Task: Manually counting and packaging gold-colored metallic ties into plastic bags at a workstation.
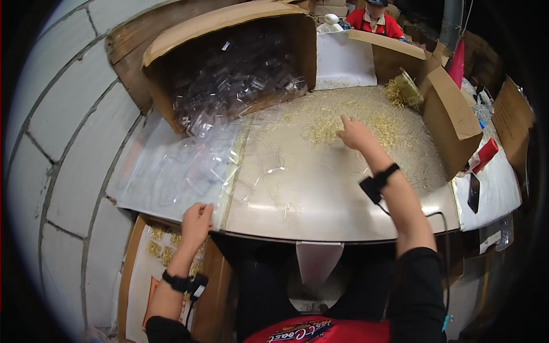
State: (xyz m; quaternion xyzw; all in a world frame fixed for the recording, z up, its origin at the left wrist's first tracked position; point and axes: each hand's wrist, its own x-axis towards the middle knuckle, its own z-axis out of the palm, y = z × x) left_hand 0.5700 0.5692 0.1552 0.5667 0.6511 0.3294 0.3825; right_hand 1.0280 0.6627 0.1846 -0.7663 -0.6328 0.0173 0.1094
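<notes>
My left hand (197, 224) is at the table's front edge, beside the white sheet. Its fingers are curled together, and what they hold, if anything, cannot be made out. Out over the middle of the table reaches my right hand (357, 135), its index finger stretched and thumb apart, at a spread pile of small thin gold-coloured metal pieces (386, 127). Nothing shows in it. Clear plastic pieces (197, 166) lie scattered on the white sheet (134, 186) at left. More clear plastic pieces (246, 71) fill a large cardboard box (229, 17) tipped toward me.
Cardboard flaps (452, 123) wall the table's right side, near a tilted container (409, 88) spilling gold pieces. A phone (473, 193) and a red object (486, 154) lie at far right. Below left, an open box (214, 286) holds gold bundles (166, 255). A person (374, 23) in red is across.
</notes>
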